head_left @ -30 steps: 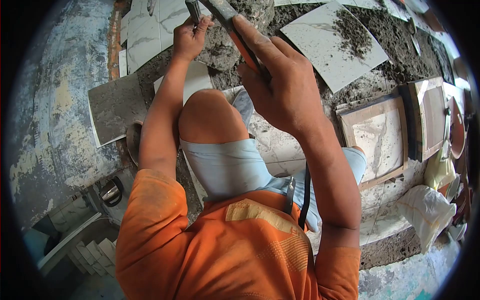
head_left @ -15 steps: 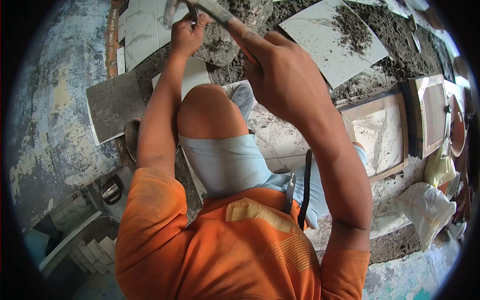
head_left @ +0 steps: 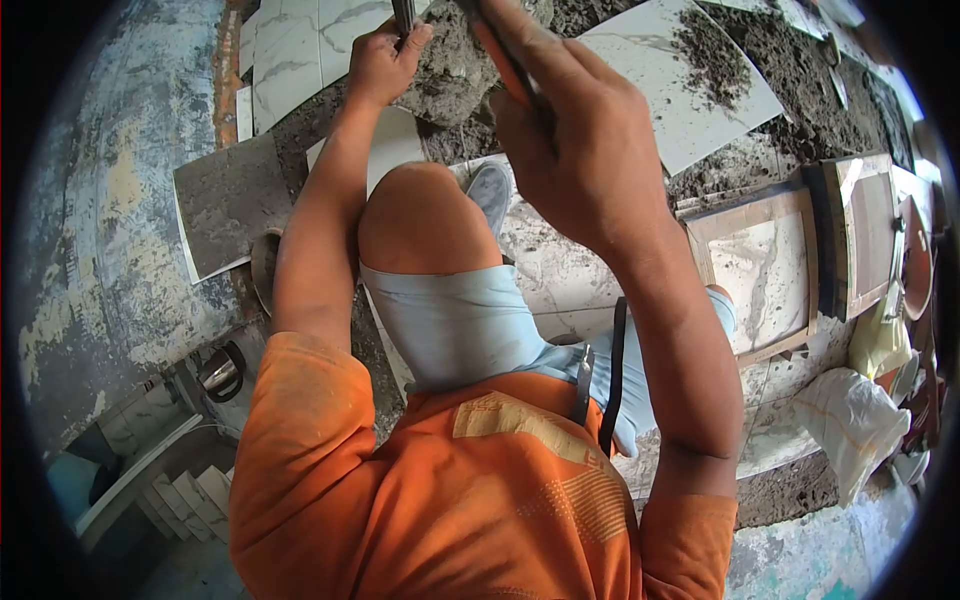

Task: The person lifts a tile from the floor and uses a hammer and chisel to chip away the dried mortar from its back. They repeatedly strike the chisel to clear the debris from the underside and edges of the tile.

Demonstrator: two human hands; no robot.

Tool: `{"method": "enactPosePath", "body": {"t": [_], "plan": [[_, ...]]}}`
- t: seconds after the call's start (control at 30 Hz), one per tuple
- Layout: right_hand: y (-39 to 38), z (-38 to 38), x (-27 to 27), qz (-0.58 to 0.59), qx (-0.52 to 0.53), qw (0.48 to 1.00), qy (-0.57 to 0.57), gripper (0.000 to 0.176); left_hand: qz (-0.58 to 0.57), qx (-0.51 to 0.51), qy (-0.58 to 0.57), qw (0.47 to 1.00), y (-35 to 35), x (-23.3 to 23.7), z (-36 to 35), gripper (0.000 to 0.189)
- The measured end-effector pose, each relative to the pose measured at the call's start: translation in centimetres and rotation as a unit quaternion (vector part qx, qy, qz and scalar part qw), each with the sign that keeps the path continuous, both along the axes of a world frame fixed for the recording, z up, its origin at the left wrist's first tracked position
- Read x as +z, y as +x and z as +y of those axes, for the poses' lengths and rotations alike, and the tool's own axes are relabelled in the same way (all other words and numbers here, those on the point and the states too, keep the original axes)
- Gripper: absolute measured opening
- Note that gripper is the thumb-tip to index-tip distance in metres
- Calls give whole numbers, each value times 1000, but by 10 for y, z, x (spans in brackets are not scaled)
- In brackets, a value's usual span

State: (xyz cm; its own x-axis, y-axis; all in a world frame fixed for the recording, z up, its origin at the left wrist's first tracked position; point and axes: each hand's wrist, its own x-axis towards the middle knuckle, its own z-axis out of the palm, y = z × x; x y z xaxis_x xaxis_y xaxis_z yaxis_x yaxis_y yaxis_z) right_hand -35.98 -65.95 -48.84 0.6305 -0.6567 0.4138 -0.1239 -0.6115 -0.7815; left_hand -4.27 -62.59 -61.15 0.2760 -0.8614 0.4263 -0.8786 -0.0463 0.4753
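Note:
My left hand [head_left: 388, 65] is closed round a dark, narrow metal chisel [head_left: 404, 14] at the top of the view. The chisel's upper end runs out of the picture. My right hand [head_left: 585, 150] grips a hammer [head_left: 503, 62] by its orange and black handle. The hammer's head is cut off by the top edge. Below and between the hands lies a grey, rough lump of mortar [head_left: 450, 85], close to my left hand. Where the chisel's tip rests is hidden.
White marbled tiles [head_left: 285, 50] lie at the upper left. A loose tile [head_left: 640, 60] strewn with dirt lies at the right, beside crumbled mortar [head_left: 810, 75]. Wooden frames [head_left: 760, 270] and a white sack [head_left: 850, 425] are farther right. A grey-coated tile [head_left: 235, 205] lies left.
The hammer has moved up and right, so its curved head has left the view. My left hand has shifted slightly right and still holds the chisel.

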Motion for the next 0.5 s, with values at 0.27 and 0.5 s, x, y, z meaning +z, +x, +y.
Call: {"method": "enactPosePath", "body": {"t": [0.27, 0.5], "plan": [[-14, 18, -30, -62, -25, 993, 93, 69, 97, -70, -55, 991, -5, -7, -2, 29], [-20, 30, -53, -61, -71, 988, 124, 73, 151, -64, -54, 985, 2, -2, -6, 31]]}}
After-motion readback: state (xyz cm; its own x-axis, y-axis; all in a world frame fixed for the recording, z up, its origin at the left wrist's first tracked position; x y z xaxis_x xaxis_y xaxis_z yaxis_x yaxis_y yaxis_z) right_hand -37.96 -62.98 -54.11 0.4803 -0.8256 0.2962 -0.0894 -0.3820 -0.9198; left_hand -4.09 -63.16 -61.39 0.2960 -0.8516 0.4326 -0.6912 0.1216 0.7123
